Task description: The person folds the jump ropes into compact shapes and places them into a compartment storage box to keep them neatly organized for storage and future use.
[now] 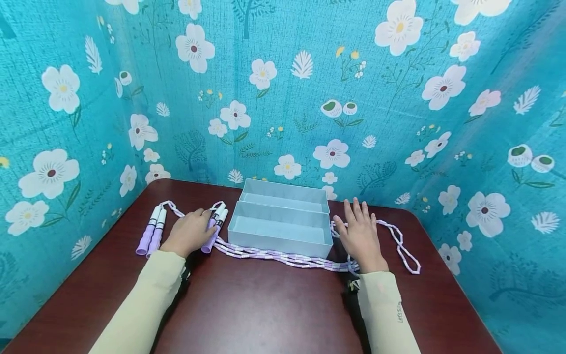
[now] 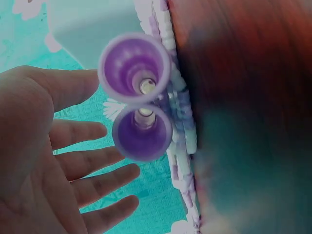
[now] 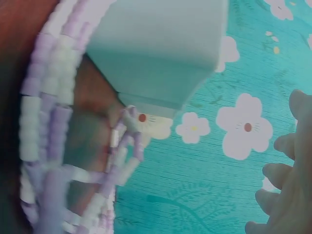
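My left hand [image 1: 189, 231] is beside a pair of purple-and-white jump rope handles [image 1: 211, 235]. In the left wrist view, its fingers are apart and extended, the thumb tip at the rim of one purple handle [image 2: 105, 68]; whether it touches cannot be told. The beaded jump rope [image 1: 274, 255], in purple and white, lies in several strands along the table before a pale blue box [image 1: 278, 242]. On the right, my right hand [image 1: 361, 241] is spread over the rope's end, beside the box, holding nothing. Its fingers [image 3: 280, 173] appear at the right wrist view's edge.
A second pair of purple handles [image 1: 152, 231] lies at the left, with beaded cord running from it. A rope loop [image 1: 404, 250] extends to the right of my right hand. A second pale blue tray-like part [image 1: 287, 189] is behind the box. Flowered turquoise cloth [image 1: 283, 98] hangs behind the dark table [image 1: 265, 309].
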Available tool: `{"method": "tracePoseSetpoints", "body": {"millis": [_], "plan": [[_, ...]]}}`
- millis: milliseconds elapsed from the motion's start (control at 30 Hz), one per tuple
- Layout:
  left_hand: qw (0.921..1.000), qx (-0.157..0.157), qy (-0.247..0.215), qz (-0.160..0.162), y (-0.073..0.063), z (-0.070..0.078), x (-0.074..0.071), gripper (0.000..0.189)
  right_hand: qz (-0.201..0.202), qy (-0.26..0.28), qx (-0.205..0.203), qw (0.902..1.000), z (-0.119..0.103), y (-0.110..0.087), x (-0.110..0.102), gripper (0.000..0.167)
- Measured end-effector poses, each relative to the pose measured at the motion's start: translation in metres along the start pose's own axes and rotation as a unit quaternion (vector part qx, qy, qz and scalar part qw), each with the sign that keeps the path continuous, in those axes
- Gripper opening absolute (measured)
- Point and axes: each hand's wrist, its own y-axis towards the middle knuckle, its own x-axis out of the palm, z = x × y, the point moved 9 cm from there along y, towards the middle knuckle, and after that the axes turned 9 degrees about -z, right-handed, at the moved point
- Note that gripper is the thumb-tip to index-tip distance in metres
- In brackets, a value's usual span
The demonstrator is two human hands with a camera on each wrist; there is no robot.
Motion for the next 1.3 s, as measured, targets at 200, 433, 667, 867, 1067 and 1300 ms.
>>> {"method": "tracePoseSetpoints", "body": {"millis": [200, 433, 667, 867, 1067, 1300], "plan": [[0.9999, 0.004, -0.007, -0.012, -0.003, 0.006, 0.007, 0.053, 0.021, 0.002, -0.013, 0.9997, -0.008, -0.008, -0.014, 0.073], [0.9998, 0.001, -0.003, -0.018, -0.003, 0.012, 0.011, 0.055, 0.039, 0.009, -0.029, 0.9988, -0.019, -0.008, -0.015, 0.068], [0.9995, 0.000, 0.006, -0.031, -0.009, 0.014, 0.019, 0.060, 0.042, 0.025, -0.056, 0.9972, -0.037, -0.012, -0.009, 0.062], [0.9991, -0.012, 0.011, -0.038, -0.007, 0.012, 0.018, 0.054, 0.036, 0.034, -0.080, 0.9955, -0.051, -0.010, -0.004, 0.061], [0.9961, -0.043, -0.026, -0.073, 0.001, 0.011, 0.025, 0.066, 0.021, 0.026, -0.092, 0.9951, -0.056, -0.007, -0.007, 0.063], [0.9975, -0.044, -0.035, -0.044, -0.001, 0.015, 0.014, 0.073, 0.011, 0.022, -0.098, 0.9949, -0.056, -0.009, -0.015, 0.065]]}}
